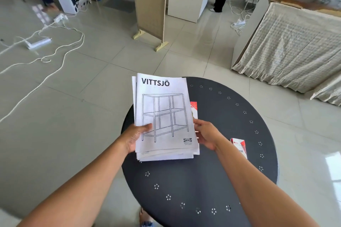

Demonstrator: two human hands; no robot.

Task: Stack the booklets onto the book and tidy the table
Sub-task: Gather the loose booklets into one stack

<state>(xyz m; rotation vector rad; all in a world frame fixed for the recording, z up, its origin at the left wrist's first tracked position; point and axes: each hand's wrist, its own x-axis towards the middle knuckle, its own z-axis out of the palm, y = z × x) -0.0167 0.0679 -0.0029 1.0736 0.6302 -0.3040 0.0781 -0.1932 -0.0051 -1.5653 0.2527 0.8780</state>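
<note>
Over the left half of the round black table (212,180), both hands hold a stack of white booklets (164,116). Left hand (135,138) grips the stack's left edge near its lower corner, thumb lying on the top cover, the other fingers hidden beneath the paper. Right hand (205,134) is against the stack's right edge, fingertips curled onto the paper edges, palm turned inward; whether it pinches or only presses sideways, cannot tell. Top booklet reads VITTSJÖ with a line drawing of a shelf unit and a small logo at the lower right. Several more booklets sit under it, edges uneven, fanned out at the bottom and on the left. Stack overhangs the far-left rim of the table; whether it rests on the tabletop or is lifted, cannot tell. A red and white corner of a book (194,108) sticks out from under the stack's right side, just above the right hand. A red and white small box (239,147) lies on the table just right of the right forearm, apart from the stack. Tabletop has a ring of small flower-shaped hole clusters near its rim. Beyond: tiled floor (73,88), white cables (60,49) and power strips at left, a wooden panel (150,5) standing upright, a cloth-covered piece of furniture (295,51) at right
</note>
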